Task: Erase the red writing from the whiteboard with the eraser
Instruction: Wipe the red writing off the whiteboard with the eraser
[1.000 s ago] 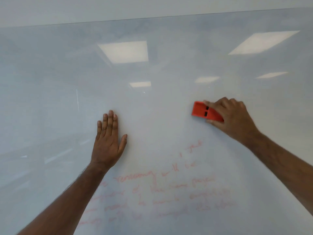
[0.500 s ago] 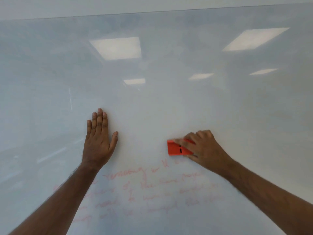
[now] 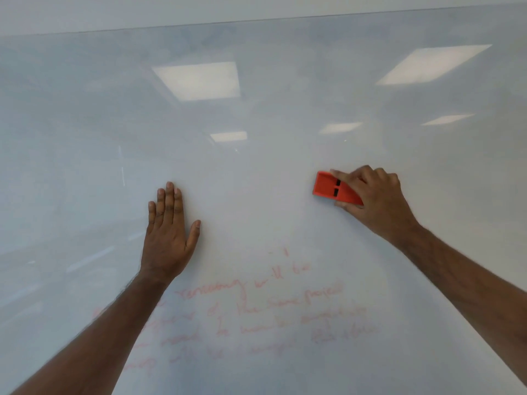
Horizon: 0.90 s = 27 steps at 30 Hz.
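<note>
Gripping the orange-red rectangular plastic eraser (image 3: 333, 189) with curled fingers, the right hand (image 3: 373, 199) is pressed to the glossy white whiteboard (image 3: 256, 124) at about 3 o'clock of centre. The left hand (image 3: 168, 235) is laid flat with straight fingers at 9 o'clock, holding nothing. Faint red handwritten lines (image 3: 256, 312) are seen at 6 o'clock, well apart from the eraser.

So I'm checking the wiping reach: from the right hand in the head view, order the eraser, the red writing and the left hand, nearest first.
1. Eraser: gripped in the right hand.
2. Red writing: below and left; its top stroke is nearest.
3. Left hand: far left, flat on the whiteboard.
</note>
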Motion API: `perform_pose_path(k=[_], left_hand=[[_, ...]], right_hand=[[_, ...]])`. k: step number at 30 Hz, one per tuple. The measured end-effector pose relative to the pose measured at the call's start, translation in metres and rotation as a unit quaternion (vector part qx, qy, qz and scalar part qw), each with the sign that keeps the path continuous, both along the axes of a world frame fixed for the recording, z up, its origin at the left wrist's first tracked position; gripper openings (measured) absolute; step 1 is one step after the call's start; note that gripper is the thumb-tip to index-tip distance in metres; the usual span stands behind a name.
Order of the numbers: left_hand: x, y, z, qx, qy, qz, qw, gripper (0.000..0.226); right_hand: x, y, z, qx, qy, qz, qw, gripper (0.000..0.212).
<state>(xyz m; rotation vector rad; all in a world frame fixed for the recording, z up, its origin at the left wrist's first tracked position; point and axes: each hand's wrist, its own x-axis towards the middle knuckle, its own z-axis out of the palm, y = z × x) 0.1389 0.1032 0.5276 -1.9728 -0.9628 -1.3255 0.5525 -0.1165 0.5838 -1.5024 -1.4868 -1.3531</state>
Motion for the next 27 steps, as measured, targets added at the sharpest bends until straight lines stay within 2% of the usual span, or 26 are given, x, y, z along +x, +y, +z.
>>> perform_pose_path(k=[5,8,12,18,22,27], left_hand=[[0.000,0.000,-0.002,-0.001,-0.001,0.001,1.000,0.082],[-0.002,0.002,-0.006,0.005,0.006,0.009,1.000,0.082],[-0.006,0.005,-0.006,0.018,0.013,0.009,1.000,0.083],[-0.009,0.004,-0.007,0.011,0.014,0.005,1.000,0.083],[-0.005,0.003,-0.009,0.005,0.004,0.009,1.000,0.082],[0.000,0.004,-0.013,0.005,-0.007,0.013,1.000,0.082]], right_hand=[[-0.043,0.024,0.003,0.009,-0.010,0.032,0.999,0.079],[-0.072,0.038,-0.020,-0.014,-0.081,0.033,0.996,0.081],[-0.090,0.046,-0.075,-0.079,-0.218,0.044,0.972,0.070],[-0.057,0.031,-0.096,-0.129,-0.281,0.043,0.950,0.063],[-0.033,0.016,-0.066,-0.091,-0.260,0.042,0.960,0.056],[-0.024,0.012,-0.017,-0.042,-0.119,0.003,0.992,0.072]])
